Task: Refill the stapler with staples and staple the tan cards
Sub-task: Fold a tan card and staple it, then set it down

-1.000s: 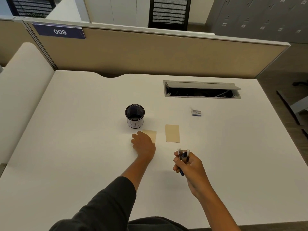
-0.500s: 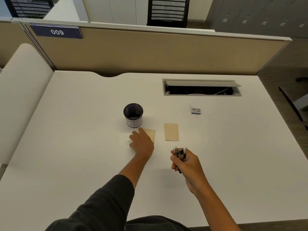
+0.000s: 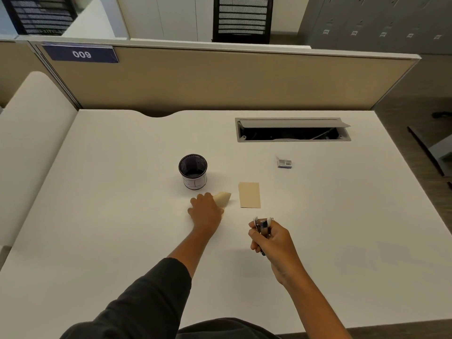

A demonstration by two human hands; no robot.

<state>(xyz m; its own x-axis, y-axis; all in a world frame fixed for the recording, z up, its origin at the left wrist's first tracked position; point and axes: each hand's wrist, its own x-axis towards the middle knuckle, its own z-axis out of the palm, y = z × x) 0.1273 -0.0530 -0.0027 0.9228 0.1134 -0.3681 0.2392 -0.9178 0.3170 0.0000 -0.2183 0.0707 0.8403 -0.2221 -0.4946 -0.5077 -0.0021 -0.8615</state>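
White desk (image 3: 122, 216), everything mid-surface. Black mesh pen cup (image 3: 193, 171) upright behind the left hand; looks empty, though its bottom is dark. Flat tan card (image 3: 249, 195) lies between cup and stapler, apart from both. Second tan card (image 3: 222, 198) is lifted at 1 edge, pinched in left hand (image 3: 205, 212), fingers curled on it. Cards: light, thin, bendy; best taken by an edge or corner. Stapler (image 3: 263, 225) is in right hand (image 3: 269, 241), fist wrapped round it, nose up; small, rigid, metal, probably slick. Staple box (image 3: 284, 163) sits far right near the cable tray (image 3: 293, 129), contents not visible.
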